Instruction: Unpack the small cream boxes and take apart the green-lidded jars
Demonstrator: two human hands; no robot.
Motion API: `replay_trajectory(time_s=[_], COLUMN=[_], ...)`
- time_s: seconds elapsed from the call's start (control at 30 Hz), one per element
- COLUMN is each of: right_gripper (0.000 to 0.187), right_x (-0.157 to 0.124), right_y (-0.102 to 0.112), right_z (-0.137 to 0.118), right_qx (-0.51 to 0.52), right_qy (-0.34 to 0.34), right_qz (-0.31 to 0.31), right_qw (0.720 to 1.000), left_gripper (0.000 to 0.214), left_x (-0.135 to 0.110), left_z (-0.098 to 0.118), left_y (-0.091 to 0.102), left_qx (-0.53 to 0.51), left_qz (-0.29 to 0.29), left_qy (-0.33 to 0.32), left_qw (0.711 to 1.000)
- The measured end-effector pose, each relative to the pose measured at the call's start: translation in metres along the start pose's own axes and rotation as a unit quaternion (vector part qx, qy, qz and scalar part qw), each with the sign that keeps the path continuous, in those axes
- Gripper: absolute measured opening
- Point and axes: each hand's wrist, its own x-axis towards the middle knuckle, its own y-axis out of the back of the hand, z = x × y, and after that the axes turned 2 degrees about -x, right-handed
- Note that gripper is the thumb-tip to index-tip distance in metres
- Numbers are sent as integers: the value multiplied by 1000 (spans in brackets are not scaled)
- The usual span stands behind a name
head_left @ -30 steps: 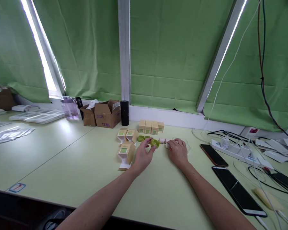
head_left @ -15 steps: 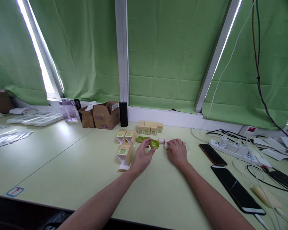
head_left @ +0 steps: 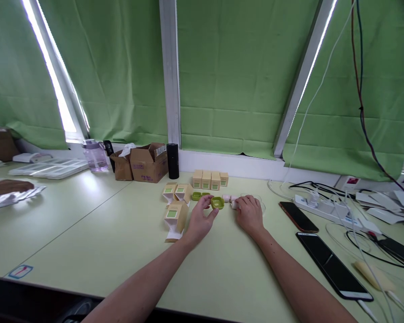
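My left hand point(head_left: 202, 217) pinches a small olive-green square dish point(head_left: 217, 203) between thumb and fingers, its open side towards me. Behind that hand, two more green dishes point(head_left: 196, 196) stand on the table. My right hand point(head_left: 249, 213) is closed on a small white cylinder point(head_left: 234, 205), mostly covered by the fingers. Pale pink-white cylinders point(head_left: 226, 198) lie just beyond, between the hands. To the left of my left hand are opened kraft boxes with green labels, the nearest box point(head_left: 175, 215) having its flap folded out on the table.
A row of kraft boxes point(head_left: 206, 180) stands at the back. Cardboard cartons point(head_left: 148, 163), a black cylinder point(head_left: 173, 161) and a water jug point(head_left: 95, 155) line the wall. Phones point(head_left: 333, 264), cables and a power strip point(head_left: 323, 208) occupy the right side. Plastic bags point(head_left: 16, 197) lie far left.
A brown shape, perhaps another person's hand or arm, has come in over the plastic bags at the far left. My hands and the green dish have hardly moved.
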Motion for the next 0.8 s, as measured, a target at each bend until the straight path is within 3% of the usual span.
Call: replay_trajectory(time_s=[0.23, 0.43, 0.57, 0.8], right_gripper=[40, 38, 33, 44], right_x=[0, 0, 3, -2], right_y=[3, 14, 27, 36], right_z=[-1, -4, -22, -60], right_qx=[29, 76, 140, 257], right_qy=[-10, -32, -23, 2], right_qz=[25, 88, 93, 69], right_qw=[999, 993, 985, 964], left_gripper=[37, 39, 37, 38], left_x=[0, -2, -4, -5], left_z=[2, 6, 10, 10], left_y=[0, 0, 0, -1], left_qx=[-16, -13, -9, -26], left_qz=[-6, -10, -9, -16], left_qy=[-4, -22, -36, -29], left_qw=[1000, 1000, 999, 999])
